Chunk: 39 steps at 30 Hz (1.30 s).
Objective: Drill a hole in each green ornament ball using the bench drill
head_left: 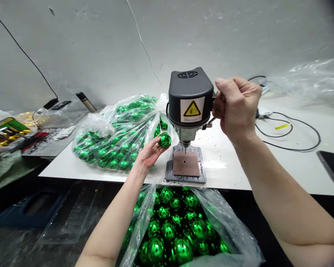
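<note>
A shiny green bauble (165,139) is held in the fingers of my left hand (151,151), in front of the mouth of a clear plastic bag (119,137) filled with more green baubles. My right hand (237,102) is wrapped round the lever at the right side of a small black drill press (191,94); the fist hides most of the lever. Below the chuck, the thin drill bit (185,150) points down at a brown square board (186,163) with a hole in it. This board lies on the grey base (202,174).
Below the table edge, an open plastic bag (225,218) holds many green baubles. A phone (332,167) and a looped black cable (319,137) lie on the white table (225,163) at right. A bottle (86,102) and another person's workspace are at left.
</note>
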Each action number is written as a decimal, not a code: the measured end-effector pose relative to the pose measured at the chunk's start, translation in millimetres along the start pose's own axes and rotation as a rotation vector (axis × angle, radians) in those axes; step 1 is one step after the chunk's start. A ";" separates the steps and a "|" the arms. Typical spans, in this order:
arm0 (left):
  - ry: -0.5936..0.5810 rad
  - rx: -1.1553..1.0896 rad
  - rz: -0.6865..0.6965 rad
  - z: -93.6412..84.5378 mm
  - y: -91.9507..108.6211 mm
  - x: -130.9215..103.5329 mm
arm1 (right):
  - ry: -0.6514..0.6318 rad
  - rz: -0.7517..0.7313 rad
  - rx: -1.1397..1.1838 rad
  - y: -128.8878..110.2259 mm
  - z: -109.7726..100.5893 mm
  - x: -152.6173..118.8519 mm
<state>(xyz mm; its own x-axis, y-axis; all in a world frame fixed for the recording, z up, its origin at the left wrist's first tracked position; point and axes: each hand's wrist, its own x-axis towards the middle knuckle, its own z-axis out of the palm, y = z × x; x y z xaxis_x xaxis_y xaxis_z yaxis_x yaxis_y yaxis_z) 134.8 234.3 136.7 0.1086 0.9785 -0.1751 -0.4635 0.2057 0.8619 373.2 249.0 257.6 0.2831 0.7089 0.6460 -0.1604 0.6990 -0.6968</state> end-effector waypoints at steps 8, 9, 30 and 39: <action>0.025 0.186 0.094 3.0 -44.8 -12.6 | -0.022 -0.032 -0.005 3.1 -0.4 3.4; 0.019 0.225 0.105 3.0 -50.0 -12.5 | -0.013 -0.032 -0.004 3.0 0.0 3.5; -0.086 0.566 0.281 4.0 -98.9 1.1 | -0.078 -0.038 -0.135 8.1 -4.0 5.4; -0.044 0.670 0.385 12.8 -114.2 -7.4 | -0.097 -0.063 -0.145 7.3 -4.2 4.9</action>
<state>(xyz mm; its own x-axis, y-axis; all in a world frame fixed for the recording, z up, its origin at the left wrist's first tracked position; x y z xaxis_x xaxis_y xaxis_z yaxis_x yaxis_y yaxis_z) 198.2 203.4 45.6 0.0894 0.9752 0.2023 0.1535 -0.2141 0.9647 377.4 257.3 254.3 0.1945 0.6745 0.7122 -0.0049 0.7267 -0.6870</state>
